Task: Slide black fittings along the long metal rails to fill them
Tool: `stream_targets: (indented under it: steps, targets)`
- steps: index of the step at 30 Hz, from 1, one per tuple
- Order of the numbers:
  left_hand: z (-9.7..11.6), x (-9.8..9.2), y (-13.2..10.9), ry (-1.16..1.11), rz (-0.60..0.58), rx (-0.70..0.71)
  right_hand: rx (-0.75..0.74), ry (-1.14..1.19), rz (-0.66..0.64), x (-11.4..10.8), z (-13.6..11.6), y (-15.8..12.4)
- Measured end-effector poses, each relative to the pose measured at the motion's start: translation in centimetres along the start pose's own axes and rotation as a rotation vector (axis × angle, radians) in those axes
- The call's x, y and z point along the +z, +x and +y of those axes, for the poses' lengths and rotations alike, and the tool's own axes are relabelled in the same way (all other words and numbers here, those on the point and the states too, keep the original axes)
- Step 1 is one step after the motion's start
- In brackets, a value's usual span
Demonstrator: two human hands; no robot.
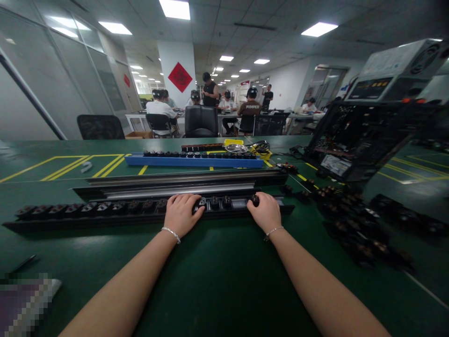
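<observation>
A long black metal rail [105, 223] lies across the table in front of me, carrying a row of black socket modules [119, 206]. My left hand [181, 214] is wrapped over the row near its middle, thumb and forefinger around one module [202, 202]; the other fingertips are partly hidden. Toward the rail's right end, my right hand [265, 211] pinches a small black socket module [256, 200] above the channel. Two more modules sit in the rail between my hands, with a bare stretch of channel [239, 203] beside the right hand.
Behind lie more long rails [182, 188] and a blue tray [192, 161] of modules. Loose socket modules [354, 220] are heaped at right, near an opened computer case [358, 140] topped by a power supply [396, 63]. A pen [24, 264] lies at left; people sit farther back.
</observation>
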State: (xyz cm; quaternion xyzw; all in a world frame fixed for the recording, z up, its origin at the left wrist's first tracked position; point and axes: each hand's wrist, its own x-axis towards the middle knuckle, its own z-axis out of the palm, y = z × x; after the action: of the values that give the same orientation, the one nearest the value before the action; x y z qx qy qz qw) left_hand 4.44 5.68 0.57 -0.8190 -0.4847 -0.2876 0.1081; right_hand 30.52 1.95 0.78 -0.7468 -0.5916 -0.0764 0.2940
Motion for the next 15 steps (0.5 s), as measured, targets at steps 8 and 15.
stream_targets:
  steps: [8,15]
  targets:
    - [-0.01,-0.03,-0.04,0.004,-0.001,0.002,0.006,-0.003,-0.008,-0.16,0.15,0.10]
    - [-0.02,0.00,-0.04,0.002,-0.006,-0.004,0.032,-0.014,-0.010,-0.49,0.38,0.22]
